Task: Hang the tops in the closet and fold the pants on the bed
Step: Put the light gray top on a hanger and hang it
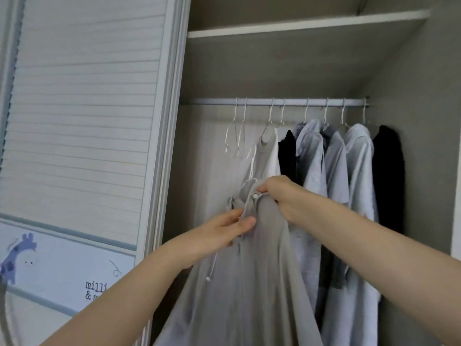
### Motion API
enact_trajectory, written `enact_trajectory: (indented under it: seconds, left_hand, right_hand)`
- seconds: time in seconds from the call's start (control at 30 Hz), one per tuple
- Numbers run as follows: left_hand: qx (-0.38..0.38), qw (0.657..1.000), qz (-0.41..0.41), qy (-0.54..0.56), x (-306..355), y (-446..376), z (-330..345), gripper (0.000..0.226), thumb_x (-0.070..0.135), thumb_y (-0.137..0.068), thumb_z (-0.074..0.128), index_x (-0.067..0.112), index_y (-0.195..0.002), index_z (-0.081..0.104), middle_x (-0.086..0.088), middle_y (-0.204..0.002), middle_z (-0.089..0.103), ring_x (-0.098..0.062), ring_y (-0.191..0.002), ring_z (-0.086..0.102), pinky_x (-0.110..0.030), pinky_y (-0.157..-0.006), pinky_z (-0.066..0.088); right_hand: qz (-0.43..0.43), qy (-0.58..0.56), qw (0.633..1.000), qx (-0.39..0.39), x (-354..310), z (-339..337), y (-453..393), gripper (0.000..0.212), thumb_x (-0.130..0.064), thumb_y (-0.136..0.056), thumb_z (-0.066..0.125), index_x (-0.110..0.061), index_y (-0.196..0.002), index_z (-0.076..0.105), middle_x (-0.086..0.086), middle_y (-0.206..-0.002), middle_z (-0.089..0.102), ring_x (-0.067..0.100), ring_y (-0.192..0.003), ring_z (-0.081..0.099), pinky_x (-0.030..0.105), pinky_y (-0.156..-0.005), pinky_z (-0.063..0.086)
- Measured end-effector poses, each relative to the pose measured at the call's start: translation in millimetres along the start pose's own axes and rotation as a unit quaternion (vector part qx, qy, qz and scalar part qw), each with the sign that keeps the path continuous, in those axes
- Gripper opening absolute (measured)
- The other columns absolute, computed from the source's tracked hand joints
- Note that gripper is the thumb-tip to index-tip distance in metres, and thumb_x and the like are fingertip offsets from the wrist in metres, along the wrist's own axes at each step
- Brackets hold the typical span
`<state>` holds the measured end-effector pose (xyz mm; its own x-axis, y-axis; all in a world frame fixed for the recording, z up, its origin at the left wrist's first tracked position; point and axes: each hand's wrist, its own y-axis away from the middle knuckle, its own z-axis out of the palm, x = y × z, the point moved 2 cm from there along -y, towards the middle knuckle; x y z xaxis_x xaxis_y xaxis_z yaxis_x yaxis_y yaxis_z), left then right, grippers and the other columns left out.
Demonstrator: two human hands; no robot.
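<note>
Getting the gray top (pixel 259 258) onto a hanger (pixel 252 168): its collar is pinched by left hand (pixel 224 233) and gripped by right hand (pixel 282 196).

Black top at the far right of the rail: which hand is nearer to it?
Right. The right hand grips the grey top's collar, well left of and below the black top. The left hand pinches the same fabric farther left and lower.

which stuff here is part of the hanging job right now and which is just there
In the job:
- grey top, gripped by the left hand and the right hand
- white hanger going into its neck
- closet rail

Just there:
- two bare hangers on the rail
- tops already hung
- slatted closet door
- shelf above
</note>
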<state>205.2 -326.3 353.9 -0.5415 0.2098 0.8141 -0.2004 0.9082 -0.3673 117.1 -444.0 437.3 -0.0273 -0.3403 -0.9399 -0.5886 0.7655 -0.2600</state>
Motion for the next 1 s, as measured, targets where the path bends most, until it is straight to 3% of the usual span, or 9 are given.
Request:
enact_trajectory:
  seconds: [0.07, 0.13, 0.2, 0.3, 0.43, 0.57, 0.7, 0.9, 1.0]
  left_hand:
    - [0.016, 0.999, 0.011, 0.028, 13, -6, 4, 0.019, 0.044, -0.096, 0.051, 0.051, -0.114, 0.048, 0.038, -0.107, 0.058, 0.024, -0.095, 0.055, -0.002, -0.079, 0.043]
    - [0.025, 0.999, 0.022, 0.025, 19, -15, 8, 0.05, 0.045, -0.091, 0.059, 0.043, -0.135, 0.035, 0.037, -0.124, 0.047, 0.027, -0.104, 0.046, 0.001, -0.086, 0.036]
    - [0.051, 0.998, 0.019, -0.027, 21, -25, 12, 0.103, 0.053, -0.079, 0.071, 0.033, -0.155, 0.004, 0.02, -0.151, 0.028, 0.009, -0.132, 0.028, -0.014, -0.105, 0.026]
    - [0.119, 0.987, 0.009, -0.106, 15, -44, 12, 0.123, 0.042, -0.075, 0.079, 0.03, -0.153, -0.014, 0.003, -0.157, 0.027, -0.016, -0.139, 0.037, -0.033, -0.111, 0.038]
    - [0.213, 0.954, 0.009, -0.209, -5, -70, -5, 0.085, 0.017, -0.088, 0.06, 0.027, -0.153, 0.006, -0.002, -0.118, 0.059, -0.017, -0.092, 0.061, -0.028, -0.077, 0.052]
    - [0.259, 0.93, 0.004, -0.261, -21, -98, -37, 0.029, 0.01, -0.093, 0.051, 0.012, -0.121, 0.058, -0.012, -0.112, 0.066, -0.03, -0.1, 0.064, -0.038, -0.086, 0.055]
    - [0.274, 0.927, 0.025, -0.256, -32, -137, -65, 0.023, 0.007, -0.093, 0.049, 0.007, -0.104, 0.069, -0.017, -0.099, 0.068, -0.034, -0.092, 0.065, -0.04, -0.082, 0.055]
    - [0.289, 0.928, 0.036, -0.233, -60, -205, -94, 0.018, 0.015, -0.095, 0.05, 0.006, -0.093, 0.065, -0.016, -0.093, 0.067, -0.031, -0.086, 0.065, -0.033, -0.072, 0.053]
    - [0.297, 0.93, 0.073, -0.203, -74, -232, -97, 0.021, 0.016, -0.098, 0.05, 0.01, -0.106, 0.068, -0.003, -0.089, 0.065, -0.013, -0.073, 0.062, -0.012, -0.059, 0.048]
  right_hand:
    - [-0.028, 0.05, 0.998, 0.021, -7, 7, -16, 0.032, -0.001, -0.095, 0.044, 0.005, -0.125, 0.052, 0.014, -0.09, 0.056, 0.017, -0.066, 0.048, 0.02, -0.051, 0.035]
    - [-0.057, 0.062, 0.996, 0.027, -16, 14, -32, 0.033, -0.006, -0.097, 0.038, 0.002, -0.126, 0.051, 0.013, -0.091, 0.053, 0.017, -0.065, 0.045, 0.02, -0.052, 0.034]
    - [-0.079, 0.045, 0.994, 0.056, -25, 19, -49, 0.024, -0.006, -0.096, 0.035, -0.005, -0.112, 0.053, 0.011, -0.08, 0.051, 0.021, -0.065, 0.048, 0.024, -0.059, 0.039]
    - [-0.115, 0.038, 0.989, 0.083, -41, 27, -74, 0.012, -0.003, -0.094, 0.037, -0.008, -0.093, 0.048, 0.009, -0.076, 0.049, 0.025, -0.072, 0.051, 0.03, -0.068, 0.042]
    - [-0.155, 0.056, 0.98, 0.11, -63, 25, -108, 0.013, -0.002, -0.093, 0.04, -0.01, -0.102, 0.045, 0.004, -0.072, 0.043, 0.023, -0.082, 0.051, 0.03, -0.073, 0.04]
    - [-0.182, 0.112, 0.967, 0.137, -81, 17, -149, 0.022, -0.003, -0.093, 0.043, -0.006, -0.114, 0.049, 0.013, -0.097, 0.051, 0.022, -0.094, 0.049, 0.029, -0.078, 0.039]
    - [-0.2, 0.164, 0.947, 0.192, -97, 12, -194, 0.036, -0.003, -0.093, 0.041, -0.004, -0.127, 0.049, 0.016, -0.125, 0.056, 0.034, -0.117, 0.053, 0.036, -0.094, 0.044]
    - [-0.22, 0.204, 0.928, 0.221, -117, 10, -268, 0.031, -0.003, -0.095, 0.04, 0.001, -0.122, 0.054, 0.02, -0.127, 0.057, 0.035, -0.118, 0.054, 0.033, -0.089, 0.045]
    - [-0.22, 0.22, 0.923, 0.226, -121, 8, -299, 0.028, -0.006, -0.096, 0.041, 0.001, -0.117, 0.058, 0.019, -0.125, 0.059, 0.035, -0.115, 0.056, 0.03, -0.082, 0.043]
